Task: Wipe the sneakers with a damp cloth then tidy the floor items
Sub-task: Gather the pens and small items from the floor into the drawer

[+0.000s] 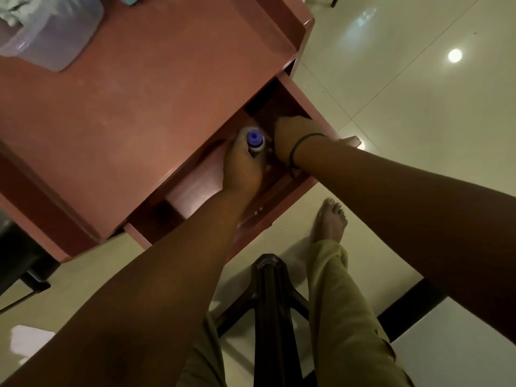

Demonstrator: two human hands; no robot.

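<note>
Head view: at the far left of the reddish-brown table (117, 113) a translucent plastic container (53, 32) is seen with a pale crumpled cloth (12, 11) showing at its top; whether this is the damp cloth of the task cannot be told. No sneakers are seen anywhere in the frame.

Further right, the table's drawer (287, 188) is pulled out. Inside it, a small white bottle with a blue cap (255, 142) is held upright by the left hand (243, 169), whose fingers are curled round its lower body. Just beside it, the right hand (293, 135), with a dark band (304, 145) on its wrist, is pushed deeper into the drawer; its fingers are hidden below the drawer's edge, so its grip cannot be told.

Below, a dark wooden stool (275, 303) is stood between the legs, and a bare foot (329, 222) is planted on the glossy tiled floor (418, 107) under the drawer front.

Several risks are judged likely. The bottle could be knocked over or squeezed open as both hands are crowded together in the narrow compartment. The drawer could be pulled too far and dropped towards the foot. A wet floor would be made slippery for bare feet.
</note>
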